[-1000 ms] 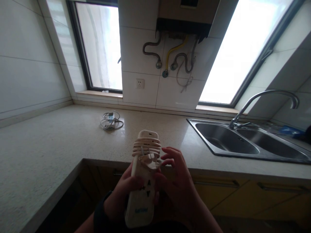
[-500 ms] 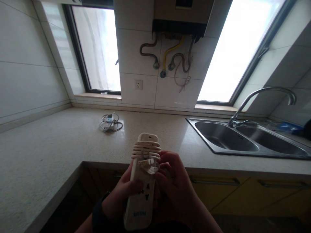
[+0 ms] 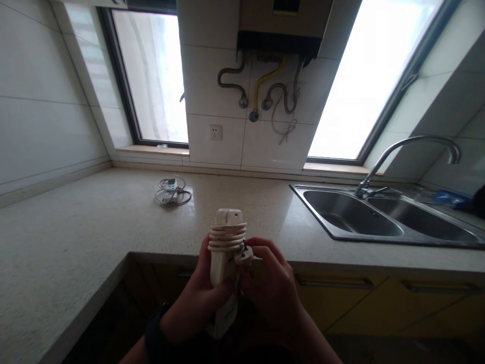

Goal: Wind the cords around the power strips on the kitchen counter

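Head view: at lower centre of the frame, one white power strip (image 3: 219, 268), held slightly tilted before the front edge of one pale counter (image 3: 94, 217). Gripped by one left hand (image 3: 200, 296), with one thumb pressed across the front and the other fingers mostly hidden behind. Around the upper part of the strip, one white cord (image 3: 227, 236) wound in several turns, perhaps four or five; cannot count exactly. At the strip's right side, one white plug (image 3: 244, 257), prongs upward, at least two visible. Closed about that plug, the bent fingers and thumb of one right hand (image 3: 275, 278); cannot tell how firmly. On the left wrist, one dark band (image 3: 156, 321).

Left of centre on the counter, well apart from both hands, one small block (image 3: 173, 187) with one looped grey cord. At right, one steel sink (image 3: 409, 239) with two bowls and one curved tap (image 3: 420, 139). At upper left and upper right, two bright windows (image 3: 147, 76). Between them, one wall socket (image 3: 215, 132), two grey hoses (image 3: 221, 78) and one yellow pipe (image 3: 256, 93).
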Motion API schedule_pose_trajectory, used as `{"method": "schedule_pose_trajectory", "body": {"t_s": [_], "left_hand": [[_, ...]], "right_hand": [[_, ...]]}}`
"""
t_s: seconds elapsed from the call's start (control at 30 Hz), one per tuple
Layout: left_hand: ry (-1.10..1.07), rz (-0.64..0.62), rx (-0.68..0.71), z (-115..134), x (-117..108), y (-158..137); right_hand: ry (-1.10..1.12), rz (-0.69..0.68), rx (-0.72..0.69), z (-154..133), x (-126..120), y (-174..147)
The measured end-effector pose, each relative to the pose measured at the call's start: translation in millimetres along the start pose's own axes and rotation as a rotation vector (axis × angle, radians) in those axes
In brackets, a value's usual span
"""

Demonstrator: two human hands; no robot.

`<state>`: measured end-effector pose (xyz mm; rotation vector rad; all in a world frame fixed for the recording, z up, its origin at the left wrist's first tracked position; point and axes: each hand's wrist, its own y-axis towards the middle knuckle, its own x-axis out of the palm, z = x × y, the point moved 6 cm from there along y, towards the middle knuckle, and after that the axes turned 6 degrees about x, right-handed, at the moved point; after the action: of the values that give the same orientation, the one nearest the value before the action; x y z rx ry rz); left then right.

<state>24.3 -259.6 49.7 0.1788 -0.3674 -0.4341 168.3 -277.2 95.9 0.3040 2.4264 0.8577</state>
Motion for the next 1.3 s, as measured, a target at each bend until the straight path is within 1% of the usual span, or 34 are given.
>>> {"method": "schedule_pose_trajectory", "body": {"t_s": [0.07, 0.13, 0.23, 0.3, 0.37, 0.43, 0.53, 0.6, 0.7, 0.8, 0.9, 1.03, 1.1, 1.13, 1.2, 1.3], "left_hand": [[-0.048, 0.014, -0.02, -1.0, -2.3, 1.0], [-0.122, 0.044, -0.05, -1.1, -6.4, 1.6], [-0.218, 0.052, -0.097, 1.3, -10.1, 0.5], [-0.222, 0.02, -0.115, 4.2, -9.2, -1.3], [-0.197, -0.015, -0.122, 6.5, -6.6, -3.2], [-0.173, -0.034, -0.129, 6.9, -4.3, -4.1], [-0.163, -0.031, -0.145, 3.9, -3.6, -3.1], [-0.172, -0.034, -0.155, 0.6, -4.2, -2.1], [-0.167, -0.047, -0.158, -4.5, -6.0, -2.6], [-0.08, -0.068, -0.154, -8.9, -6.5, -5.9], [0.025, -0.107, -0.128, -10.5, -3.7, -9.1], [0.089, -0.137, -0.073, -6.9, -0.2, -9.6], [0.1, -0.148, -0.041, -3.6, 0.5, -9.0], [0.116, -0.147, -0.028, -2.1, 0.2, -8.8], [0.197, -0.133, -0.011, 0.2, -0.9, -8.4], [0.406, -0.113, 0.0, 4.3, -1.5, -7.9]], "right_hand": [[0.015, 0.042, 0.031, 7.0, 0.0, -3.2], [0.084, 0.046, 0.146, 22.7, 2.5, -8.6], [0.351, 0.031, 0.316, 47.8, 9.2, -17.6], [0.587, 0.071, 0.383, 58.8, 11.6, -20.3], [0.791, 0.166, 0.425, 64.6, 10.2, -19.5], [0.934, 0.243, 0.453, 65.2, 8.1, -16.7], [1.028, 0.281, 0.505, 62.7, 6.7, -14.6], [1.036, 0.296, 0.517, 62.3, 5.5, -16.7], [1.036, 0.259, 0.447, 60.9, 5.9, -19.2], [1.043, 0.19, 0.368, 57.5, 8.1, -17.5], [0.986, 0.165, 0.321, 50.9, 6.0, -13.0], [0.794, 0.14, 0.322, 42.4, 0.3, -12.0], [0.665, 0.103, 0.329, 41.2, -1.5, -14.4], [0.601, 0.077, 0.31, 40.4, -2.1, -15.4], [0.476, 0.016, 0.226, 37.6, -2.8, -16.4], [0.317, -0.066, 0.073, 31.3, -2.8, -14.9]]}}
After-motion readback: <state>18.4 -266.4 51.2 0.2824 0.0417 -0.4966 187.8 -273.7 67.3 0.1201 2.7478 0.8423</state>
